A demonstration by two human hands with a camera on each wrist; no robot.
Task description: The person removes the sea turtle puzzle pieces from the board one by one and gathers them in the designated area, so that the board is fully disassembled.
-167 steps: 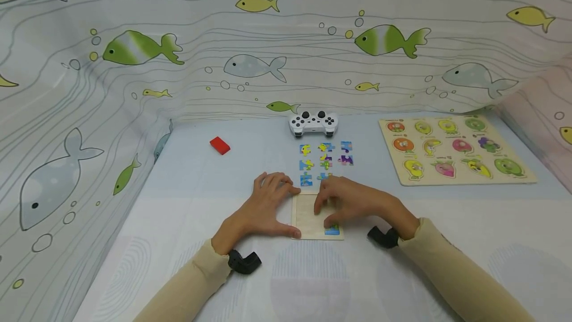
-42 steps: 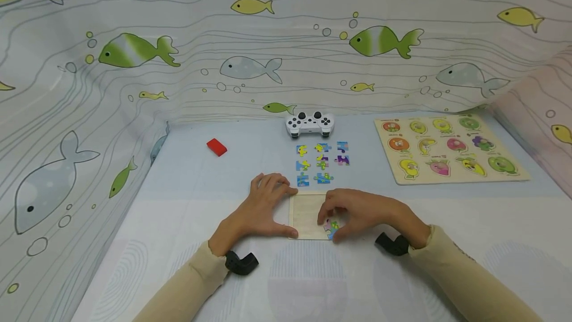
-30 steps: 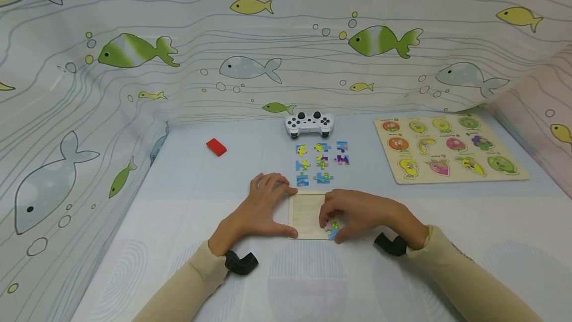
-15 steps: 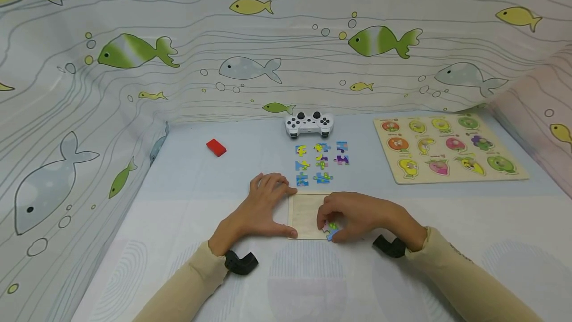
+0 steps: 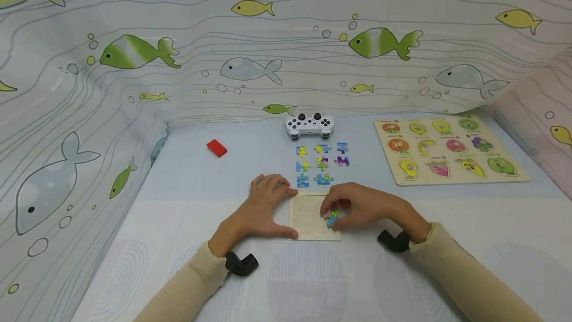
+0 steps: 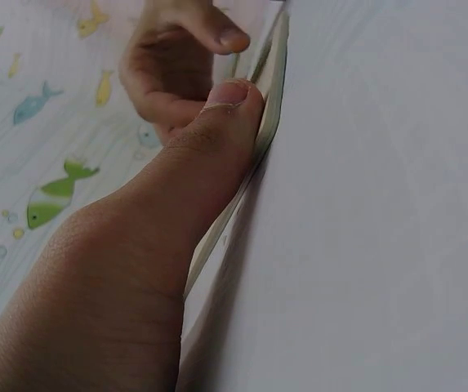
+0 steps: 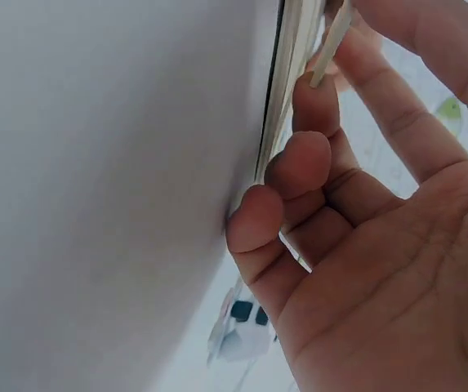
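My left hand (image 5: 268, 207) lies spread along the left side of a small square wooden puzzle tray (image 5: 308, 217). Its thumb touches the near corner and a fingertip the far one; the left wrist view shows the thumb (image 6: 234, 102) against the tray's edge. Over the tray's right part, my right hand (image 5: 357, 207) pinches a jigsaw piece (image 5: 332, 218) printed in pink, green and blue. Seen edge-on in the right wrist view, the piece (image 7: 332, 45) is a thin pale strip at the fingertips. Beyond the tray lie several loose jigsaw pieces (image 5: 323, 179) in rough columns.
A white game controller (image 5: 310, 125) stands behind the loose pieces. The red block (image 5: 216, 148) is at the back left. At the back right lies a wooden fruit puzzle board (image 5: 451, 150). Patterned fish cloth (image 5: 196, 24) rises behind and beside the table.
Over the last half second my right hand has shifted away from the tray's near edge with the jigsaw piece, uncovering the near right corner. My left hand stays in place.
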